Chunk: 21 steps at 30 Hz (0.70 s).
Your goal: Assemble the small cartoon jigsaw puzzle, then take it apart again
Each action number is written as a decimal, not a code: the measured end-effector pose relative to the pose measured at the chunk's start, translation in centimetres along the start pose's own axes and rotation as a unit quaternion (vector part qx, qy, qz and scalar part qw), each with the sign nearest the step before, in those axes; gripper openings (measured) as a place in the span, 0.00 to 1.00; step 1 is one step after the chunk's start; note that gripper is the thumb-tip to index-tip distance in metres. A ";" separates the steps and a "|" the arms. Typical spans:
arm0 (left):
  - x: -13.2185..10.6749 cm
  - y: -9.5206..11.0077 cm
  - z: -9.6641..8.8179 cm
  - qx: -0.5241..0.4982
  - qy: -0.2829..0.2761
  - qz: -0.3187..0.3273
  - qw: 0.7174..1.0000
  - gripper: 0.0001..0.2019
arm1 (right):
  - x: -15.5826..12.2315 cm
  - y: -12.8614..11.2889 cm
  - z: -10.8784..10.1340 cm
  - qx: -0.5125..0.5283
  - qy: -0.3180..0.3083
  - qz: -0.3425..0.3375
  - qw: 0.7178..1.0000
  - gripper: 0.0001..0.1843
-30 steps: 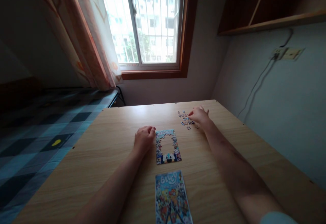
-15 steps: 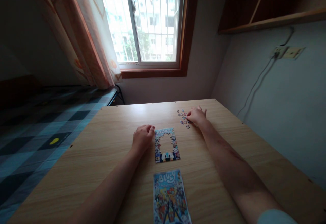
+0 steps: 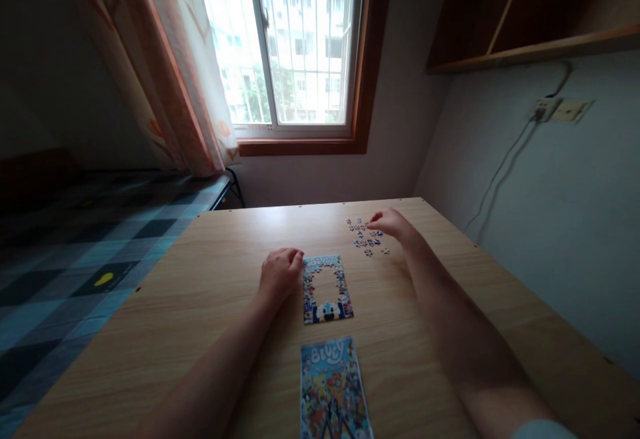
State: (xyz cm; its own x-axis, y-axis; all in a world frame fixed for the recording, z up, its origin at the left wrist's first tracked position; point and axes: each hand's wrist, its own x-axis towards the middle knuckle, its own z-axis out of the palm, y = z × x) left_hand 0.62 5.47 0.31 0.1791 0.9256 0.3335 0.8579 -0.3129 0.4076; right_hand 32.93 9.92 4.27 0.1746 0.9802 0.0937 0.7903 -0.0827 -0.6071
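The left hand (image 3: pixel 281 271) lies loosely curled, its grip hidden, beside the puzzle's (image 3: pixel 329 310) far left corner; nearer lies the picture card (image 3: pixel 334 389). Rightward, loose pieces (image 3: pixel 370 243); the right hand (image 3: pixel 390 223) pinches beside them, any held piece indiscernible.

One puzzle (image 3: pixel 329 312), one sheet (image 3: pixel 335 386), over ten pieces (image 3: pixel 370 243)

We're lit by one bright window (image 3: pixel 313 82), floral curtain (image 3: pixel 170 79) at its left. Checked-cover bed (image 3: pixel 65 239) on our left; wooden shelf (image 3: pixel 537 51) above a socket (image 3: pixel 546 108) on the right wall (image 3: pixel 580 212).
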 end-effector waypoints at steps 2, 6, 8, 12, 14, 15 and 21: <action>0.0 0.1 -0.1 0.000 -0.001 -0.001 1.000 0.16 | 0.2 -0.2 -1.3 0.080 0.019 -0.019 0.996 0.10; 0.0 0.2 -0.2 0.005 -0.001 0.001 1.000 0.16 | -0.2 -1.6 -3.7 0.233 0.096 -0.067 0.965 0.13; 0.0 0.2 -0.2 0.007 -0.001 0.001 1.000 0.17 | -0.8 -2.6 -4.4 0.269 0.083 -0.070 0.957 0.14; 0.0 0.1 -0.1 0.003 0.000 0.001 1.000 0.17 | -1.7 -4.1 -4.4 0.285 0.026 -0.067 0.956 0.14; 0.0 0.0 0.0 0.001 0.001 0.002 1.000 0.17 | -1.9 -4.3 -4.1 0.273 0.021 -0.074 0.959 0.13; 0.0 -0.1 0.0 0.000 0.002 0.003 1.000 0.17 | -1.9 -4.4 -3.9 0.266 0.025 -0.081 0.960 0.14; 0.0 -0.1 0.0 -0.002 0.000 0.003 1.000 0.17 | -1.8 -4.8 -3.2 0.253 0.011 -0.108 0.961 0.15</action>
State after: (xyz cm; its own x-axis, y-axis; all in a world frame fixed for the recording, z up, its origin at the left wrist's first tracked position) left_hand 0.55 5.51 0.26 0.1838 0.9237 0.3361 0.8545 -0.3192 0.4099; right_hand 30.75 8.00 9.53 0.0551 0.9601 0.2741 0.4228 0.2263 -0.8775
